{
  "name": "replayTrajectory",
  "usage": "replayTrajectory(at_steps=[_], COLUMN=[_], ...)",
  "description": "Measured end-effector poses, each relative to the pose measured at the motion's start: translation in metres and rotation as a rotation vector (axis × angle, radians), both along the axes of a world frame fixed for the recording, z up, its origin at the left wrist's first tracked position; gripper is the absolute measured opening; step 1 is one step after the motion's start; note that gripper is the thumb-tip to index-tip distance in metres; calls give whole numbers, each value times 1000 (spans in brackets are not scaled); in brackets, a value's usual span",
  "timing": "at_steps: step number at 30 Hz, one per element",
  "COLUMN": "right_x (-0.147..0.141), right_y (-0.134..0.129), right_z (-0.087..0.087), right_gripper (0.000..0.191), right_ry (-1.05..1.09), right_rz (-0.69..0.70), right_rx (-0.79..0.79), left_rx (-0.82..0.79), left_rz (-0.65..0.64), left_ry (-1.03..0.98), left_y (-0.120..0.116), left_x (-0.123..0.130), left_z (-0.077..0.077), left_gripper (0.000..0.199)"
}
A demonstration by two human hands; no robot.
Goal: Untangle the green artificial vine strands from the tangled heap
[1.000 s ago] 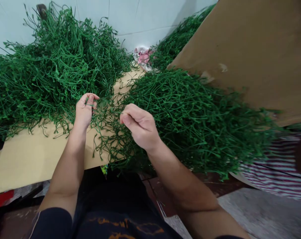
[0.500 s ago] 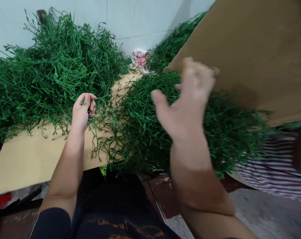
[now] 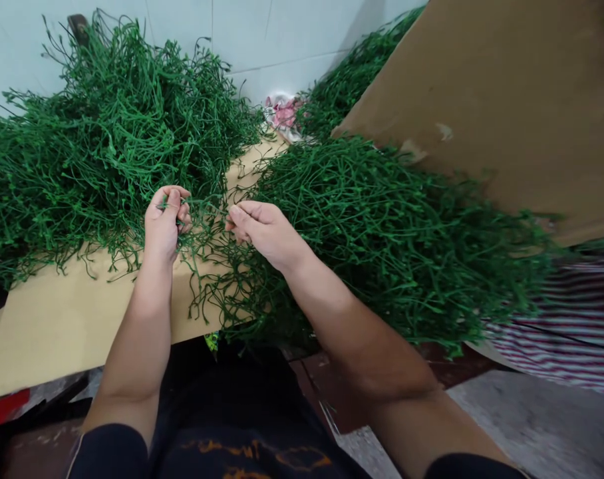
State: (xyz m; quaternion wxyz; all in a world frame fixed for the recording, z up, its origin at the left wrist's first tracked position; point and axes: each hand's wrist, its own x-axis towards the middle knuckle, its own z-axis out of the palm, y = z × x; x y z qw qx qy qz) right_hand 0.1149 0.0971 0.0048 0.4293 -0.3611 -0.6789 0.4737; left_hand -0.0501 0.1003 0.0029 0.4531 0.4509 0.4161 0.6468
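Observation:
My left hand (image 3: 168, 216) is closed around a few thin green plastic-looking stems, at the front edge of a big heap of green stems (image 3: 117, 140). Facing it, my right hand (image 3: 255, 229) is closed in a pinch, thumb against forefinger. Between the two hands runs a green stem (image 3: 205, 201), its right end at my right fingertips. Under and beside my right hand lies a second heap of stems (image 3: 382, 233). Loose stems are strewn on the cardboard sheet (image 3: 82, 306) between the heaps. What sits deeper in either fist is hidden.
A large brown cardboard panel (image 3: 511, 120) leans over the right heap. More green stems (image 3: 356, 80) lie behind it by the tiled wall (image 3: 262, 40). A pink and white bag (image 3: 285, 113) sits at the back. Striped cloth (image 3: 571, 319) shows at the right.
My right hand came down and left from above the right heap, going from spread fingers to a pinch at the stem. My left hand stayed almost in place.

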Motion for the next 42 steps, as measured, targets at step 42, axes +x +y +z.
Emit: replayTrajectory(at_steps=[42], right_x=[-26], right_y=[-2], right_z=[-11], right_gripper=[28], right_ry=[-270], right_rz=[-144], right_rx=[220], left_rx=[-103], left_rz=[-202], left_ry=[-111], left_y=[-6], left_x=[11], left_z=[2], left_gripper=[37])
